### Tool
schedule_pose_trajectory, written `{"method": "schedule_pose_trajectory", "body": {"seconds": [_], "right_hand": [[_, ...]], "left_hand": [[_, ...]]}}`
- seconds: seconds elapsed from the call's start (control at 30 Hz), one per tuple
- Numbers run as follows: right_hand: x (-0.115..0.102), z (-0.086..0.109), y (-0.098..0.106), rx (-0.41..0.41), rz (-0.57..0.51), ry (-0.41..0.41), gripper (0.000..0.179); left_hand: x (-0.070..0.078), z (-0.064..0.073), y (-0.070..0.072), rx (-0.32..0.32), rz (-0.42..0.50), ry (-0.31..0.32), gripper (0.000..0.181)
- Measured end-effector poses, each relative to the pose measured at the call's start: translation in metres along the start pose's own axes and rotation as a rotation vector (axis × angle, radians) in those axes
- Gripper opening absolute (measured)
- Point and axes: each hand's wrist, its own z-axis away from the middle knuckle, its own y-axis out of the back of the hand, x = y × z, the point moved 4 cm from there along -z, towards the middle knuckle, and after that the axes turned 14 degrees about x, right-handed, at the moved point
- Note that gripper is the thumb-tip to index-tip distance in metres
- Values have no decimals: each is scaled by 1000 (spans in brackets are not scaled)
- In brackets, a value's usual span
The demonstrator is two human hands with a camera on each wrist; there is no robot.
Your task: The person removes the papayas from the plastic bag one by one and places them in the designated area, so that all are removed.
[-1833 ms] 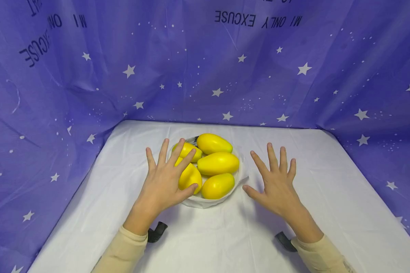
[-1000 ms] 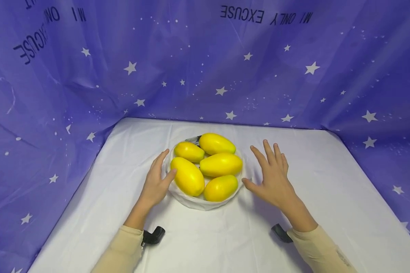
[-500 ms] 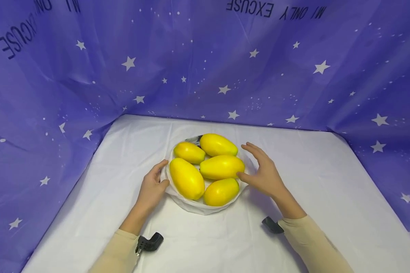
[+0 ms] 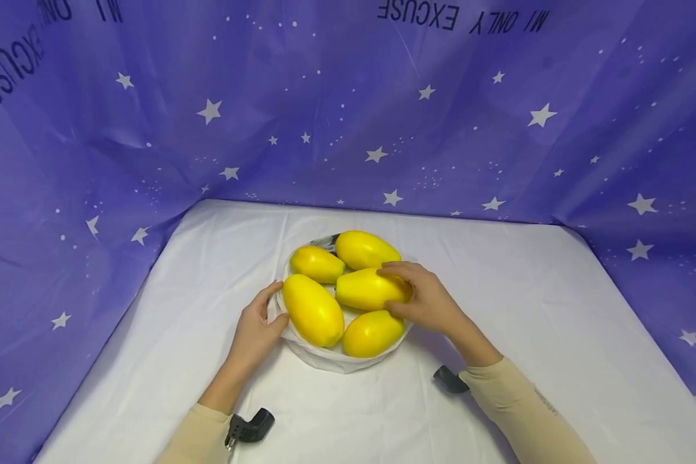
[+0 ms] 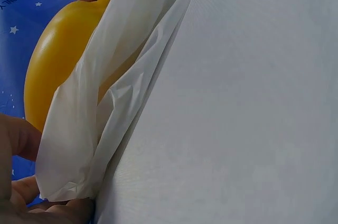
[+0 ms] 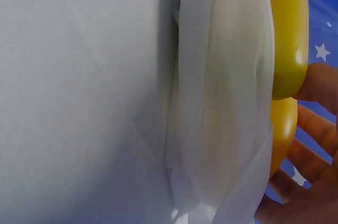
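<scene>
Several yellow papayas with greenish ends lie in a round, open white plastic bag (image 4: 342, 364) on the table. My left hand (image 4: 255, 332) holds the bag's left rim, its thumb and fingers either side of the plastic (image 5: 68, 150). Beside that hand lies the large left papaya (image 4: 313, 310). My right hand (image 4: 426, 298) reaches over the bag's right side and grips the right end of the middle papaya (image 4: 362, 289), fingers above and thumb below. Just under the thumb is the front papaya (image 4: 373, 334). Two more, a small papaya (image 4: 317, 264) and another papaya (image 4: 367, 249), sit at the back.
A white cloth covers the table (image 4: 557, 322). Purple sheeting with stars (image 4: 348, 116) hangs behind it and at both sides. A dark patch (image 4: 325, 242) shows at the bag's back rim. Black wrist mounts (image 4: 252, 425) stick out inward from both sleeves.
Both hands, spread wide at first, have come down and inward. My left hand has taken the bag's left rim; my right hand has moved left onto the middle papaya and closed around its end.
</scene>
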Motion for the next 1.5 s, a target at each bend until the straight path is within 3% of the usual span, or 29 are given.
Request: {"method": "schedule_pose_trajectory", "body": {"seconds": [0.2, 0.4, 0.7, 1.07, 1.33, 1.5], "right_hand": [[5, -1, -4, -44, -18, -16, 62], [12, 2, -9, -80, 11, -75, 69], [10, 4, -5, -7, 46, -79, 72], [-3, -2, 20, 75, 19, -28, 73], [0, -9, 30, 127, -8, -1, 69], [6, -11, 37, 175, 13, -26, 69]], "left_hand": [[-19, -4, -2, 13, -7, -36, 61], [-22, -1, -5, 5, -6, -17, 62], [-21, -4, -7, 2, -15, -40, 61], [-23, -5, -4, 7, -6, -38, 61], [-25, -5, -2, 17, 6, -28, 60], [-25, -5, -2, 16, 13, -24, 60]]}}
